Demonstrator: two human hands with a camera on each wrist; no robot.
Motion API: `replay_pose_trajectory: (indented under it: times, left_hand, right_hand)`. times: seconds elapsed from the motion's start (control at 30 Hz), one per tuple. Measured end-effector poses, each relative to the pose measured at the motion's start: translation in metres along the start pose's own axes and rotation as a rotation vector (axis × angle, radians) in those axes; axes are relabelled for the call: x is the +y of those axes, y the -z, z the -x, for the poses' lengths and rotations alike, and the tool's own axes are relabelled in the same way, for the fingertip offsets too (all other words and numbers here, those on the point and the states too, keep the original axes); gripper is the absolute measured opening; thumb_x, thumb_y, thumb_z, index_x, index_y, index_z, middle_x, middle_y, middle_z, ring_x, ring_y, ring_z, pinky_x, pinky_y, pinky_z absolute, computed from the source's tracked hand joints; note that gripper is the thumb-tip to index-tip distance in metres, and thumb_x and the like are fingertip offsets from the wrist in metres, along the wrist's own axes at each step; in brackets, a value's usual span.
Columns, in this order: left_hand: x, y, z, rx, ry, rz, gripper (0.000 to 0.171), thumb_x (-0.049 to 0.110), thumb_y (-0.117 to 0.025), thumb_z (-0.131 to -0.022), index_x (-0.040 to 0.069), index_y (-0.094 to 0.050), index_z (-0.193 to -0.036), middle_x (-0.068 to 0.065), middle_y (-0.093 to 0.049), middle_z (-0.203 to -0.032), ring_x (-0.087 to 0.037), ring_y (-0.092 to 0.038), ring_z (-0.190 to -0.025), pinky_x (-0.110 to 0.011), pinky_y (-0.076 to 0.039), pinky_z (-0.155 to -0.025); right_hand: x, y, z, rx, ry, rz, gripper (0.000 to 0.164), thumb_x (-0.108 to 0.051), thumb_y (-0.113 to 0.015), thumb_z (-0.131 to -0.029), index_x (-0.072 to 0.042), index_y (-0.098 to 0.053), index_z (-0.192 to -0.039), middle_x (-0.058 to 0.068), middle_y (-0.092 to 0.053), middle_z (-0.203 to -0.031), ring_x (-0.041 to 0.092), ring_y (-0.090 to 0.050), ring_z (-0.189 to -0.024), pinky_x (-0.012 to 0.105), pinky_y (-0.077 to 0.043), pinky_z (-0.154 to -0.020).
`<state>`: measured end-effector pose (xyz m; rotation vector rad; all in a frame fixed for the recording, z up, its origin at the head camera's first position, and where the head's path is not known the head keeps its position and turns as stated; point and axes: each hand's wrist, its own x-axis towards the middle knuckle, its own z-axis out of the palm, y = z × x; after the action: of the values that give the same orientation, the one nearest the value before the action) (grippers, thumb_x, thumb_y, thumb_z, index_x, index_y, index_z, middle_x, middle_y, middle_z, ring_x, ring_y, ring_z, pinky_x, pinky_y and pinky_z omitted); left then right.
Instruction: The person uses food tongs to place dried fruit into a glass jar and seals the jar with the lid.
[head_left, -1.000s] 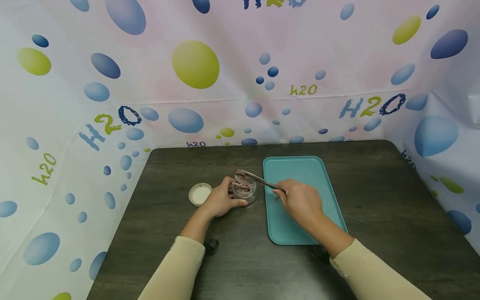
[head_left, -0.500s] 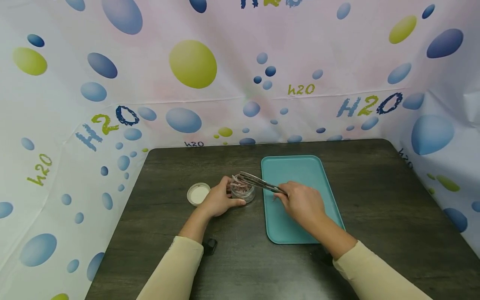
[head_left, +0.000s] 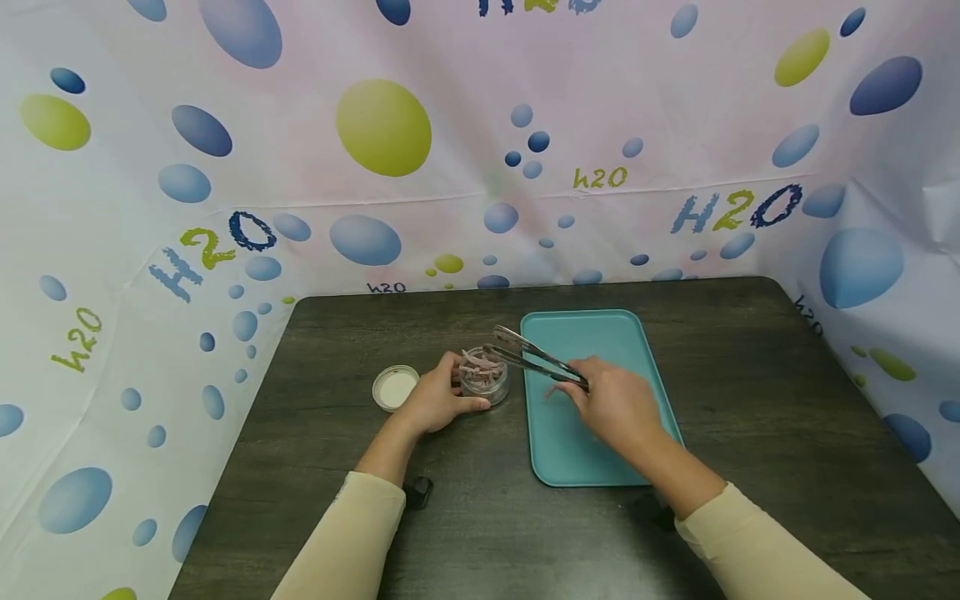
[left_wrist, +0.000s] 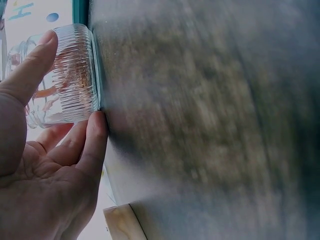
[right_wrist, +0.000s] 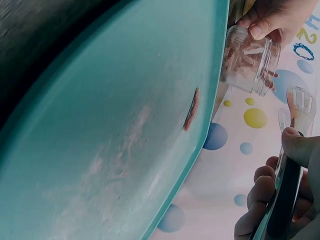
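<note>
A ribbed glass jar full of thin pinkish-brown strips stands lidless on the table, several strips poking above its mouth. My left hand holds it from the left, thumb on the near side and fingers on the far side. In my right hand is a pair of metal tongs with dark handles. Their arms are spread, and the tips hover just above and right of the jar with nothing visible between them. One strip lies on the turquoise tray, near its edge, left of my right hand in the head view.
Left of the jar, a round pale lid lies on the dark wooden table. The tray is right of the jar, under my right hand. A white patterned sheet hangs behind and beside the table.
The tongs have come up out of the jar and shifted right, and their arms have spread apart. Strips in the jar now stick up more. My left hand stays on the jar.
</note>
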<state>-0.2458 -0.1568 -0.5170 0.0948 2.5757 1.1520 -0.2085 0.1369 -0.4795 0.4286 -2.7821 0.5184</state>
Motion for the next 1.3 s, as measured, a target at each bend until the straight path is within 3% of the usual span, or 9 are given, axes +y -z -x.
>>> replay_pose_trajectory:
  times: [0.1, 0.3, 0.5, 0.8, 1.3]
  left_hand:
    - [0.001, 0.000, 0.001, 0.000, 0.004, 0.004, 0.079, 0.039, -0.088, -0.094, 0.011, -0.043, -0.152, -0.023, -0.057, -0.158, -0.040, -0.066, -0.139, -0.055, -0.054, -0.117]
    - [0.000, 0.000, 0.001, 0.002, 0.002, -0.002, 0.079, 0.041, -0.088, -0.094, 0.011, -0.043, -0.152, -0.023, -0.058, -0.157, -0.039, -0.066, -0.139, -0.055, -0.054, -0.117]
    - [0.000, 0.000, 0.001, 0.003, 0.011, 0.006, 0.082, 0.041, -0.088, -0.094, 0.011, -0.042, -0.154, -0.023, -0.057, -0.158, -0.040, -0.066, -0.139, -0.056, -0.054, -0.117]
    - [0.000, 0.000, 0.001, 0.009, 0.009, -0.005, 0.082, 0.041, -0.088, -0.093, 0.011, -0.042, -0.155, -0.024, -0.058, -0.157, -0.040, -0.065, -0.139, -0.056, -0.054, -0.117]
    - [0.002, -0.001, 0.000, 0.008, 0.011, -0.022, 0.081, 0.041, -0.088, -0.093, 0.011, -0.043, -0.154, -0.024, -0.060, -0.155, -0.039, -0.064, -0.141, -0.057, -0.054, -0.117]
  right_hand:
    - [0.006, 0.003, 0.001, -0.007, -0.015, -0.009, 0.040, -0.032, -0.086, -0.095, -0.006, -0.080, -0.125, 0.014, -0.082, -0.118, 0.023, -0.074, -0.068, 0.030, -0.049, -0.047]
    - [0.019, 0.012, 0.006, -0.034, -0.070, 0.004, 0.042, -0.034, -0.084, -0.097, -0.008, -0.079, -0.130, 0.016, -0.080, -0.127, 0.021, -0.070, -0.060, 0.031, -0.044, -0.043]
    - [0.034, 0.017, 0.013, -0.037, -0.083, 0.008, 0.042, -0.033, -0.083, -0.097, -0.007, -0.078, -0.130, 0.019, -0.079, -0.128, 0.032, -0.079, -0.079, 0.038, -0.054, -0.049]
    - [0.054, 0.019, 0.023, -0.059, -0.109, 0.019, 0.043, -0.033, -0.083, -0.098, -0.006, -0.078, -0.131, 0.021, -0.079, -0.128, 0.040, -0.080, -0.095, 0.050, -0.062, -0.060]
    - [0.077, 0.023, 0.034, -0.156, -0.092, 0.076, 0.038, -0.031, -0.084, -0.096, -0.005, -0.080, -0.124, 0.020, -0.081, -0.119, 0.033, -0.079, -0.087, 0.044, -0.059, -0.057]
